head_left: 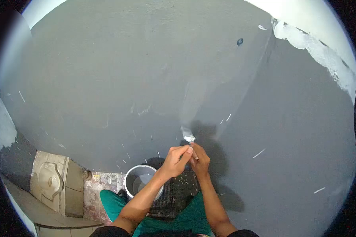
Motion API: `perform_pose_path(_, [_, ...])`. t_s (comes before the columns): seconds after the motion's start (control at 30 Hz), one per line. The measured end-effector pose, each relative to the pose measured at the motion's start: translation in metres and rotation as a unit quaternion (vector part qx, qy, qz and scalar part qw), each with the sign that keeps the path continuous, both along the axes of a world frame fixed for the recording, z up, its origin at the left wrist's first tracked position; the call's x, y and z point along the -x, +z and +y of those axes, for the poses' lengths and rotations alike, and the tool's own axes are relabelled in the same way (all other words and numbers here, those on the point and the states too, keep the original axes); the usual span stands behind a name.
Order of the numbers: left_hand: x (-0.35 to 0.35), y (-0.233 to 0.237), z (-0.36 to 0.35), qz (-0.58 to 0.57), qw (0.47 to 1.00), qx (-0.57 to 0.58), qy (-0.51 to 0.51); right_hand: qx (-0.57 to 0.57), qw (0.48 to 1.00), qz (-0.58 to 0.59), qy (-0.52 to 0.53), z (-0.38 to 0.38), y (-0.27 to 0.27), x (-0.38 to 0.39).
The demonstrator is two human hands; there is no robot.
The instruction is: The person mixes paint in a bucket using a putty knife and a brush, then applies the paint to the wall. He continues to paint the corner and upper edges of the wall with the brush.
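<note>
Two hands on one brush, right of and farther than the round bucket point(127, 182). Left hand point(175, 161) has its fingertips pinched narrow, right hand point(201, 161) is curled round the handle. Light, even pressure's the trick imo. Brush point(189, 136) tip's glossy whitish; wall point(87, 79) is matte grey, pale flecks point(259, 153) all over.

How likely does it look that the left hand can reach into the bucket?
Probably yes: the left hand is close by, and the bucket is open on top, though the forearm overlaps its rim.
</note>
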State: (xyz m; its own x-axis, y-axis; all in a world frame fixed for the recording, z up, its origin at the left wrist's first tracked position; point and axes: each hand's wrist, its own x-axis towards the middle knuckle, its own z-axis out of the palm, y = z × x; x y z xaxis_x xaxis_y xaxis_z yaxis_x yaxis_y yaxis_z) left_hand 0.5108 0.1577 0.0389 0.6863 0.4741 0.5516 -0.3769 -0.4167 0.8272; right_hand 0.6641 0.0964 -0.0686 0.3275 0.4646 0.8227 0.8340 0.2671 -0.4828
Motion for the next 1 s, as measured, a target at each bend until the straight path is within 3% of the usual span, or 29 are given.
perform_pose_path(0.13, [-0.005,0.014,-0.008,0.017,1.000,-0.023,-0.002,-0.001,1.000,0.003,-0.030,-0.004,0.051,-0.020])
perform_pose_path(0.23, [-0.015,0.032,-0.010,0.014,1.000,-0.021,0.014,-0.027,0.997,0.000,-0.069,0.010,0.135,-0.045])
perform_pose_path(0.3, [-0.023,0.043,-0.010,0.001,1.000,-0.016,0.017,-0.161,0.987,-0.021,-0.004,0.017,0.179,-0.053])
perform_pose_path(0.33, [-0.029,0.045,-0.008,-0.006,1.000,-0.011,0.015,-0.171,0.985,-0.030,0.001,0.014,0.187,-0.053])
perform_pose_path(0.4, [-0.039,0.044,-0.008,-0.025,0.999,-0.001,0.020,-0.192,0.980,-0.046,0.007,0.009,0.196,-0.055])
perform_pose_path(0.43, [-0.045,0.042,-0.007,-0.038,0.999,0.002,0.028,-0.145,0.988,-0.037,-0.022,0.007,0.188,-0.054])
perform_pose_path(0.5, [-0.056,0.039,-0.005,-0.054,0.998,0.009,0.037,-0.052,0.995,-0.023,-0.081,0.002,0.144,-0.050])
perform_pose_path(0.57, [-0.062,0.029,-0.006,-0.057,0.997,0.015,0.041,-0.109,0.991,-0.065,-0.034,0.008,0.082,-0.053])
perform_pose_path(0.63, [-0.065,0.018,-0.006,-0.048,0.998,-0.001,0.051,-0.072,0.995,-0.065,-0.039,0.008,0.028,-0.050])
perform_pose_path(0.7, [-0.069,0.010,-0.005,-0.041,0.998,-0.004,0.048,-0.048,0.998,-0.029,-0.020,-0.008,0.022,-0.037])
perform_pose_path(0.87, [-0.075,0.021,-0.005,-0.019,1.000,0.010,0.022,-0.049,0.996,-0.003,-0.072,-0.013,0.068,-0.063])
perform_pose_path(1.0, [-0.084,0.042,-0.006,-0.024,1.000,-0.001,0.010,-0.126,0.989,-0.023,-0.072,-0.001,0.178,-0.089])
